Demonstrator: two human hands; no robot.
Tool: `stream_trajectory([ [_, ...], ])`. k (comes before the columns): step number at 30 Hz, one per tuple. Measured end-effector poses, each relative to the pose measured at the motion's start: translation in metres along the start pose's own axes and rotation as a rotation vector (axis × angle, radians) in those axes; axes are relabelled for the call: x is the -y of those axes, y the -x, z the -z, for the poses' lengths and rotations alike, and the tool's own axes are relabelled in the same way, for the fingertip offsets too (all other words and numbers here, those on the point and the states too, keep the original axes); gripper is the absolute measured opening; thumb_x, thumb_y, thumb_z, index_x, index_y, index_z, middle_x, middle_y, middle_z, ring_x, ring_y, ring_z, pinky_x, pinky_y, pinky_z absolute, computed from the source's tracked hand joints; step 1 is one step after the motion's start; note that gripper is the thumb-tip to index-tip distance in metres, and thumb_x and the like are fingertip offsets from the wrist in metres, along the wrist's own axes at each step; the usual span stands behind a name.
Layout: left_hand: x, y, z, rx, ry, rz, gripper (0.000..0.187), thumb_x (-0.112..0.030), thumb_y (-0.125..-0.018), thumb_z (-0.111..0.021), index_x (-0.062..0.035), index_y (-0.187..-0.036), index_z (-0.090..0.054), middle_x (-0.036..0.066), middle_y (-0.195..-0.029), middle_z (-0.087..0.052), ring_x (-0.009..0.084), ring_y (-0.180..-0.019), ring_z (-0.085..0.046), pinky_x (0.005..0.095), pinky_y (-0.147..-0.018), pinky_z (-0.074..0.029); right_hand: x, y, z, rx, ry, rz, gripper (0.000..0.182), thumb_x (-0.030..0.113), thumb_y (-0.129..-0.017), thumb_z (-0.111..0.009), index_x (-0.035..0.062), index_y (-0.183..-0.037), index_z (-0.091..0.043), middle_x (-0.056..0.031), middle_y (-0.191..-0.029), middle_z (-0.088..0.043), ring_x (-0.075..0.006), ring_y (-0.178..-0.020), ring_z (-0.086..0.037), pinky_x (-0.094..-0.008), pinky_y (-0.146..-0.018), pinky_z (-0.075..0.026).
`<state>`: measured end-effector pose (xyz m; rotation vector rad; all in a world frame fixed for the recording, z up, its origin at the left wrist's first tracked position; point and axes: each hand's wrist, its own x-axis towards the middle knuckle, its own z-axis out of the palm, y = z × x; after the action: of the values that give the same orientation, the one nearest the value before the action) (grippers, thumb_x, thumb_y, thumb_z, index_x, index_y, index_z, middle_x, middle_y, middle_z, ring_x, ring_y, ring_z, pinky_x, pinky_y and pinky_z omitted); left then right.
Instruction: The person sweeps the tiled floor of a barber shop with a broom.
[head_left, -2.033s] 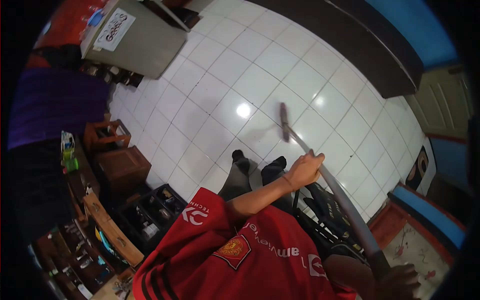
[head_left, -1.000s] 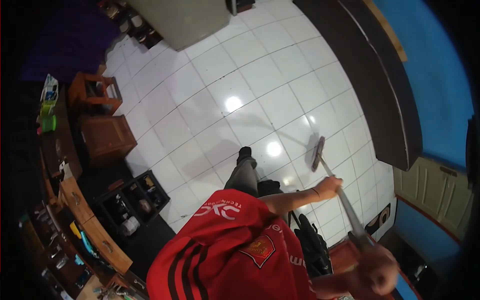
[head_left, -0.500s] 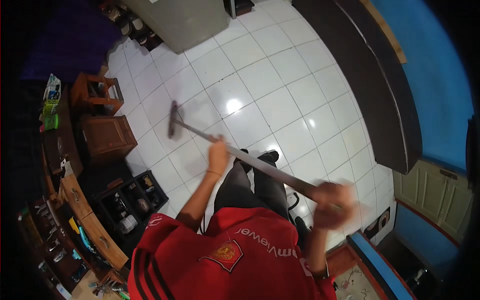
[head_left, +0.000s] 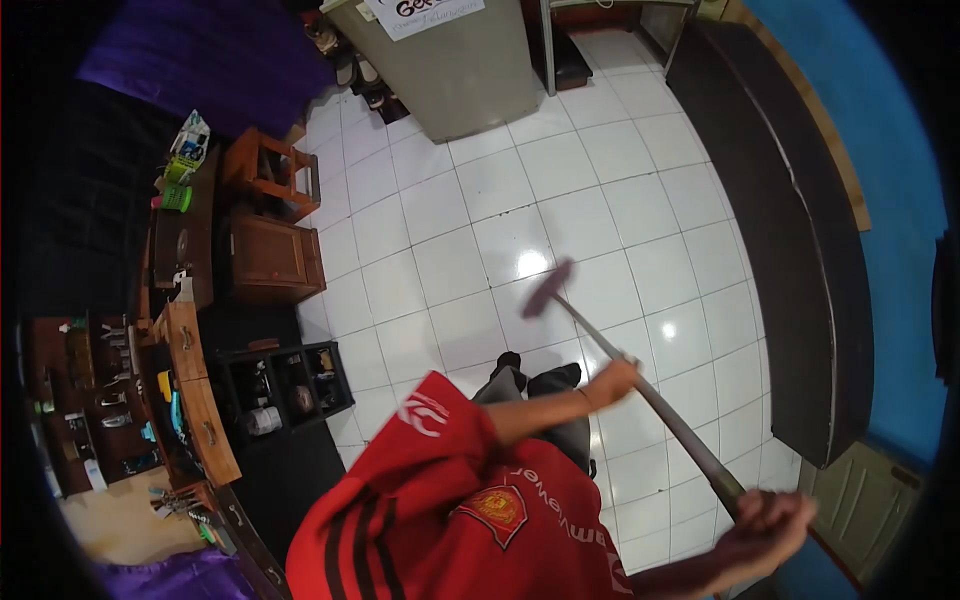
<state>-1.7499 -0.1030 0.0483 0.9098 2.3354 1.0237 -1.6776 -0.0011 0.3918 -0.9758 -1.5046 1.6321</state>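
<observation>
A broom (head_left: pixel 680 425) with a long grey handle slants across the view, its dull purplish head (head_left: pixel 547 290) down on the white tiled floor. Around the lower part of the handle, my left hand (head_left: pixel 612 382) is closed, with that arm reaching across in front of my red shirt (head_left: pixel 440 500). At the handle's upper end, my right hand (head_left: pixel 772 518) is wrapped round the grip, slightly blurred. Below the handle, my feet in dark footwear (head_left: pixel 510 362) show on the tiles.
A dark long bench or cabinet (head_left: pixel 770 230) lines the right side. At the back stands a grey fridge-like cabinet (head_left: pixel 460 80), with shoes (head_left: pixel 357 72) beside it. To the left are a wooden stool (head_left: pixel 275 175), a brown cabinet (head_left: pixel 275 257) and a black compartment shelf (head_left: pixel 290 385).
The broom head has swept right across the floor, and both hands have moved right with the handle. The camera view has also shifted, showing more of the room's far end.
</observation>
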Motion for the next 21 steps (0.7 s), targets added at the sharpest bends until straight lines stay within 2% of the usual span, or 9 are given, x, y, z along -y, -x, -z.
stream_trajectory([
  [2,-0.043,-0.02,-0.034,-0.172,0.295,-0.1,0.012,-0.008,-0.076,-0.05,0.0028,-0.081,-0.05,0.022,-0.07,-0.054,0.0384,-0.072,-0.055,0.0449,-0.063,-0.045,0.025,-0.005,-0.002,0.396,-0.023,0.432,0.029,0.012,-0.091,-0.04,0.0026,-0.063,-0.041,-0.0054,-0.046,-0.033,-0.0095,-0.035,-0.025,-0.0251,-0.032,-0.025],
  [5,-0.088,-0.042,-0.01,-0.035,0.338,-0.13,0.013,-0.011,-0.072,-0.057,-0.001,-0.079,-0.051,0.019,-0.073,-0.055,0.0368,-0.075,-0.056,0.0444,-0.065,-0.046,0.037,0.0,-0.031,0.31,0.076,0.651,0.039,0.01,-0.09,-0.04,0.001,-0.053,-0.035,-0.0027,-0.043,-0.028,-0.0093,-0.034,-0.021,-0.0241,-0.031,-0.022],
  [7,-0.098,-0.044,0.001,-0.028,0.373,-0.13,0.014,-0.012,-0.071,-0.059,-0.0022,-0.078,-0.052,0.018,-0.074,-0.055,0.0362,-0.075,-0.056,0.0439,-0.065,-0.046,0.056,-0.002,-0.051,-0.308,-0.344,0.421,0.034,0.016,-0.092,-0.039,0.0035,-0.06,-0.038,-0.0012,-0.045,-0.026,-0.0103,-0.037,-0.025,-0.0266,-0.034,-0.028],
  [8,-0.107,-0.04,0.019,-0.053,0.358,-0.142,0.014,-0.012,-0.07,-0.06,-0.0028,-0.077,-0.053,0.017,-0.075,-0.055,0.0353,-0.075,-0.056,0.0435,-0.065,-0.047,0.046,-0.01,-0.015,0.195,-0.191,0.737,0.035,0.021,-0.093,-0.036,0.0042,-0.063,-0.04,-0.0005,-0.046,-0.026,-0.011,-0.038,-0.027,-0.0281,-0.035,-0.03],
  [11,-0.105,-0.023,0.078,-0.09,0.28,-0.117,0.013,-0.013,-0.07,-0.061,-0.0036,-0.076,-0.054,0.016,-0.076,-0.054,0.0339,-0.074,-0.057,0.043,-0.064,-0.047,0.088,-0.02,0.002,0.699,-0.432,0.492,0.047,0.036,-0.095,-0.019,0.0065,-0.067,-0.043,-0.0004,-0.045,-0.029,-0.0129,-0.04,-0.03,-0.0304,-0.042,-0.032],
  [15,-0.038,0.022,0.17,-0.087,0.094,0.023,0.02,-0.011,-0.068,-0.064,-0.0025,-0.084,-0.055,0.013,-0.083,-0.056,0.0325,-0.076,-0.058,0.0393,-0.066,-0.05,0.07,-0.005,-0.037,0.77,-0.509,0.491,0.045,0.039,-0.094,-0.024,0.0083,-0.066,-0.041,-0.001,-0.045,-0.031,-0.0134,-0.041,-0.032,-0.0314,-0.044,-0.032],
  [17,0.021,0.045,0.223,-0.088,0.028,0.2,0.019,-0.01,-0.068,-0.063,-0.0022,-0.083,-0.054,0.015,-0.087,-0.056,0.0344,-0.079,-0.058,0.0409,-0.068,-0.049,0.025,0.009,-0.084,0.735,-0.729,0.317,0.043,0.04,-0.093,-0.031,0.0084,-0.066,-0.043,-0.0009,-0.045,-0.032,-0.0141,-0.039,-0.033,-0.0303,-0.04,-0.03],
  [19,0.097,0.069,0.267,-0.197,-0.079,0.296,0.013,-0.007,-0.068,-0.058,-0.001,-0.079,-0.055,0.018,-0.086,-0.057,0.0361,-0.078,-0.058,0.0426,-0.068,-0.049,-0.026,0.039,-0.154,0.785,-0.54,0.213,0.037,0.038,-0.089,-0.041,0.012,-0.065,-0.031,0.0013,-0.056,-0.029,-0.0109,-0.043,-0.03,-0.0267,-0.048,-0.031],
  [21,0.199,0.089,0.29,-0.204,-0.214,0.401,0.01,-0.006,-0.069,-0.053,0.0009,-0.076,-0.054,0.021,-0.081,-0.056,0.0381,-0.076,-0.057,0.0429,-0.067,-0.048,-0.077,0.079,-0.218,0.716,-0.466,-0.054,0.04,0.043,-0.086,-0.044,0.0113,-0.065,-0.031,0.0,-0.059,-0.032,-0.0112,-0.045,-0.028,-0.0284,-0.049,-0.028],
])
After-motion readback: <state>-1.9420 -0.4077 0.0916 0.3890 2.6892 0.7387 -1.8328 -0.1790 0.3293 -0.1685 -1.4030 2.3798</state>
